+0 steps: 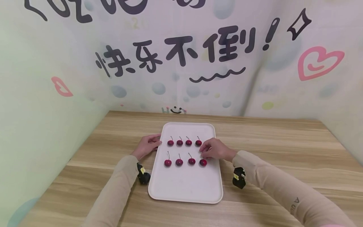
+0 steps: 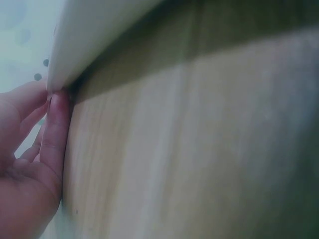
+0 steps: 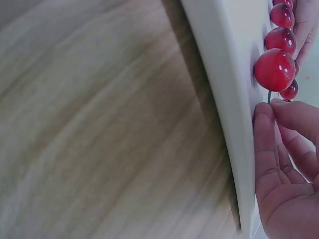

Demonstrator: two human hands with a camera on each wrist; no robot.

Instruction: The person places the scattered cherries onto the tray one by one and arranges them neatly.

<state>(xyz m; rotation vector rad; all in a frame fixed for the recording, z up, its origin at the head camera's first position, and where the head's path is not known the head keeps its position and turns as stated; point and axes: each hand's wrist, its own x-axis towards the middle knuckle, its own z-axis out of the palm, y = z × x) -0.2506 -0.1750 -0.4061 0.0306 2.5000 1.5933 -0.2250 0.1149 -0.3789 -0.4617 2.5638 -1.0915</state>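
Note:
A white rectangular tray [image 1: 185, 186] bears two rows of dark red cherries with thin stems. My left hand [image 1: 147, 145] grips the tray's left edge, thumb and fingers at the rim [image 2: 94, 35] in the left wrist view. Over the tray's right side, my right hand [image 1: 214, 149] pinches the stem [image 3: 269, 97] of the right-end cherry [image 1: 203, 162] in the near row. That cherry is large and close in the right wrist view, its stem running down between thumb and finger. Just beyond these fingers sits the far row's right-end cherry [image 1: 198, 142].
The tray lies on a wood-grain table [image 1: 272, 151]. Behind the table stands a white backdrop [image 1: 170, 88] with dark lettering and pink hearts. Black wrist cameras, left [image 1: 144, 177] and right [image 1: 239, 181], hang beneath the beige sleeves.

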